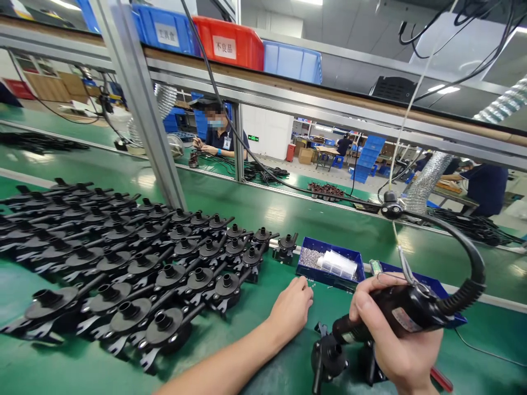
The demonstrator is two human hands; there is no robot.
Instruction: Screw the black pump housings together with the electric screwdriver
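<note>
My right hand [397, 334] is wrapped around a black electric screwdriver [401, 310] hanging from a cord. Its front end points down to the left, near a black round plastic part with a spout [328, 356]; whether they touch is hard to tell. Another black part [370, 365] is half hidden behind my right hand. My left hand [291, 304] rests on the green bench with fingers curled together, beside a few loose screws [312, 285]. What its fingertips hold, if anything, is hidden. Just beyond lies a blue bin [304, 272] with small metal screws [309, 258] and a white plastic piece [340, 264].
Rows of similar black parts [142, 263] cover the bench's left side. A second blue bin [428, 280] sits behind the screwdriver. A metal post [140, 104] rises at the back, under a shelf with blue and red bins [228, 44]. A co-worker [222, 134] sits across.
</note>
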